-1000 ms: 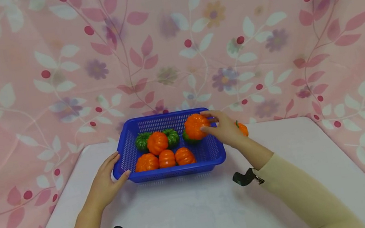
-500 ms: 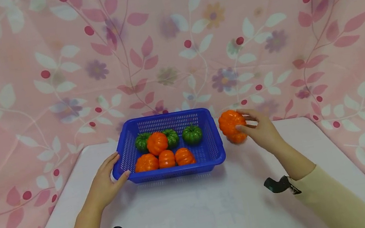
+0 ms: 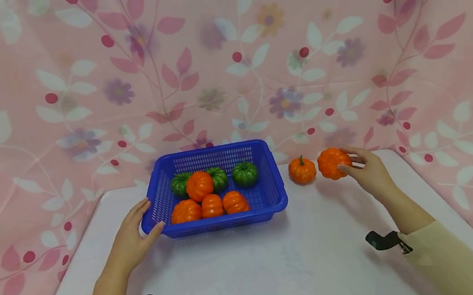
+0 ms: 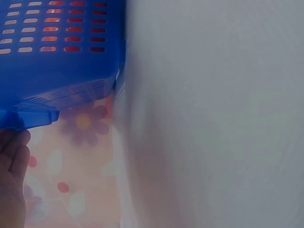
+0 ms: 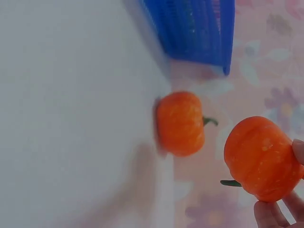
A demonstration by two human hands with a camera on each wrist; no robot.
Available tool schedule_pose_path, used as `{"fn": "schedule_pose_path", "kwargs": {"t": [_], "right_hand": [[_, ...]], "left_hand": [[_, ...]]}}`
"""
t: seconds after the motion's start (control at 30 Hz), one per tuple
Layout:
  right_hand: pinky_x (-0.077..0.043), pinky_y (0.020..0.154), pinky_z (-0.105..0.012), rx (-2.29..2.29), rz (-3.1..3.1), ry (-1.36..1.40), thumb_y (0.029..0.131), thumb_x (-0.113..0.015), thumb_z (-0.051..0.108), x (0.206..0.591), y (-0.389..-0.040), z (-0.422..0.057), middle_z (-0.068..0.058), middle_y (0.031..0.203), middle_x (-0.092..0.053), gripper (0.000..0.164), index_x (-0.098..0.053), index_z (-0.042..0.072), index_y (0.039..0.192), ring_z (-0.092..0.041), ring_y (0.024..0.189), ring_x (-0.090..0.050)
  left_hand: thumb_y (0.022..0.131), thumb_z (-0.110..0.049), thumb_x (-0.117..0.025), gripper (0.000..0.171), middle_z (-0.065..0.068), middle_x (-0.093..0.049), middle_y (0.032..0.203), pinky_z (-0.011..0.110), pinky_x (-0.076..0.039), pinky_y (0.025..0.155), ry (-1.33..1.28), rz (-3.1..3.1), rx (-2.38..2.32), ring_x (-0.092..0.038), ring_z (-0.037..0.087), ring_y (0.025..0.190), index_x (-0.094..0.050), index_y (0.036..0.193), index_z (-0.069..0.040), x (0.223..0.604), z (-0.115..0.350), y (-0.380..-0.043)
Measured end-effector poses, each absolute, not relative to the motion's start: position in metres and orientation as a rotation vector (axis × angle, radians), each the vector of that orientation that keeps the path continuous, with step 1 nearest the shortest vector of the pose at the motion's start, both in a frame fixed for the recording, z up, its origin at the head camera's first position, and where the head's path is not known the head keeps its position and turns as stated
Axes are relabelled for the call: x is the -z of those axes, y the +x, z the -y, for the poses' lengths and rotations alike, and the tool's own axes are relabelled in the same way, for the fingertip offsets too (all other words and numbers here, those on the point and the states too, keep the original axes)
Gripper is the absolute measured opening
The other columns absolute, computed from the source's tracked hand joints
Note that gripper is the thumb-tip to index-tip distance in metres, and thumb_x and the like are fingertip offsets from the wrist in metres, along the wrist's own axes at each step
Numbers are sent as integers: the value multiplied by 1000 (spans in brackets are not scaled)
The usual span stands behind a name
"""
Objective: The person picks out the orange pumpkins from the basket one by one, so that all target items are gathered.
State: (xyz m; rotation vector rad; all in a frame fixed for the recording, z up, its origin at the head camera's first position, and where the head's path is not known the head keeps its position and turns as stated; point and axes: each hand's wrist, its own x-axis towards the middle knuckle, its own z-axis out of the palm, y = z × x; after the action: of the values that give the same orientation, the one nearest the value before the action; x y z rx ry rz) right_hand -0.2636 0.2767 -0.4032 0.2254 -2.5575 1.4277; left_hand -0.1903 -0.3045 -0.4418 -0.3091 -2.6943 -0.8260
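Note:
My right hand (image 3: 370, 172) grips a small orange pumpkin (image 3: 334, 163) by its right side, thumb in front. In the right wrist view, the held pumpkin (image 5: 261, 159) hangs apart from the table with its green stem pointing away from the palm. Another orange pumpkin (image 3: 302, 171), stem up, sits on the table between it and the blue plastic basket (image 3: 216, 223). My left hand (image 3: 130, 239) rests against the basket's left side, its fingers fairly straight and thumb at the front corner. In the left wrist view, fingertips (image 4: 21, 137) touch the basket's rim from outside.
Inside the basket lie several orange pumpkins (image 3: 200, 186) and several green ones (image 3: 245, 174). The white-covered table (image 3: 247, 274) extends in front. A pink floral cloth (image 3: 224, 67) hangs right behind the table's back edge.
The right hand has carried the orange pumpkin out of the basket to the right, past the pumpkin on the table, and lower. My left hand stays at the basket. The head view has shifted slightly.

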Motion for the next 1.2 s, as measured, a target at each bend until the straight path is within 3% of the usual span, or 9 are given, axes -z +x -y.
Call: {"fn": "schedule_pose_path", "kwargs": {"t": [0.27, 0.57, 1.0, 1.2], "right_hand": [[-48, 98, -26, -1342, 2571, 153, 96, -69, 20, 420, -274, -300, -23, 142, -50, 56, -50, 2, 145, -44, 125, -51], [-42, 105, -56, -1298, 2629, 90, 97, -67, 16, 448, -298, -314, -27, 143, -47, 54, -49, -1, 145, -46, 126, -48], [-40, 107, -59, -1206, 2659, 55, 94, -68, 7, 456, -315, -312, -31, 144, -45, 52, -51, -5, 141, -48, 128, -44], [-41, 105, -61, -1143, 2617, 151, 98, -61, 7, 455, -312, -303, -32, 142, -47, 37, -58, -9, 131, -50, 130, -43]], "left_hand": [[94, -38, -68, 73, 20, -35, 157, 68, -27, 111, -306, 2693, 812, -32, 47, 141, -42, 148, 3, 445, 307, -194], [95, -39, -68, 74, 21, -35, 157, 68, -27, 111, -300, 2700, 825, -31, 47, 141, -41, 148, 4, 445, 307, -191], [94, -36, -69, 74, 20, -35, 157, 68, -27, 111, -293, 2691, 838, -31, 47, 142, -40, 149, 4, 448, 307, -193], [94, -35, -69, 73, 21, -35, 157, 68, -27, 111, -299, 2689, 840, -31, 47, 141, -40, 149, 4, 447, 306, -193]]}}
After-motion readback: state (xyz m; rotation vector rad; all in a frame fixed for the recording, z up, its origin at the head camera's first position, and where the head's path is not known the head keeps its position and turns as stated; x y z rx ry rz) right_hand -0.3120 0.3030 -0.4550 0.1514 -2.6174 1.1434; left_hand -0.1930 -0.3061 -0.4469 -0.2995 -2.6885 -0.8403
